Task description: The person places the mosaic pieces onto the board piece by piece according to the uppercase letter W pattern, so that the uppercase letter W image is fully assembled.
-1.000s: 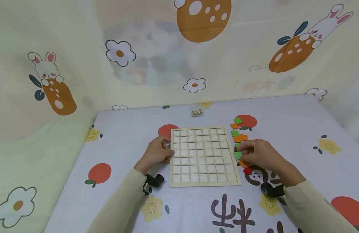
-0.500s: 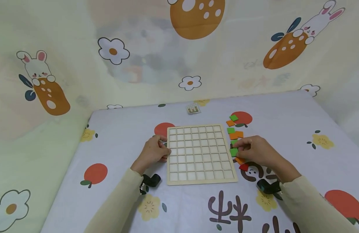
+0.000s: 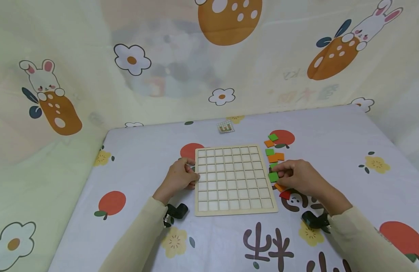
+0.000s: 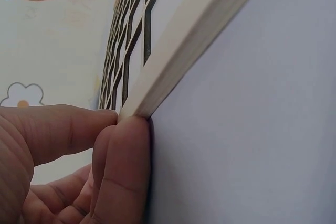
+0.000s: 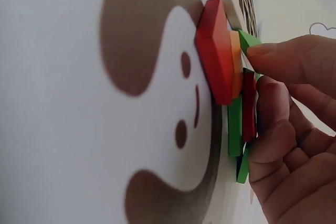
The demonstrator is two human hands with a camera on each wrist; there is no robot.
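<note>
At far left a rabbit print (image 3: 49,94) shows on the wall cloth (image 3: 97,68), and an apple print (image 3: 111,202) on the table cloth (image 3: 138,170). My left sleeve (image 3: 138,234) comes in from below, a black camera (image 3: 177,211) at its wrist. My left hand (image 3: 178,176) is at the board's left edge, thumb and forefinger narrow, their tips together on the wood, holding that edge; the other fingers bend behind them.

The board (image 3: 231,184) lies flat in the middle of the table, a pale wooden frame with a grid of white cells. Beyond its far side, apart from it, lies a card (image 3: 225,127), its picture too small to read.

Just right of the board runs a loose line of tiles: at the far end a green tile (image 3: 273,137) and an orange tile (image 3: 269,143), more green and orange along the board's side, and nearest me a red tile (image 3: 284,195).

My right hand (image 3: 303,176) bends over this line, fingers narrow. The wrist view shows one fingertip (image 5: 260,50) at a green tile and a dark red tile (image 5: 249,106) close by my bent fingers; whether I grip either I cannot tell. Farther right is my right sleeve (image 3: 366,238)
</note>
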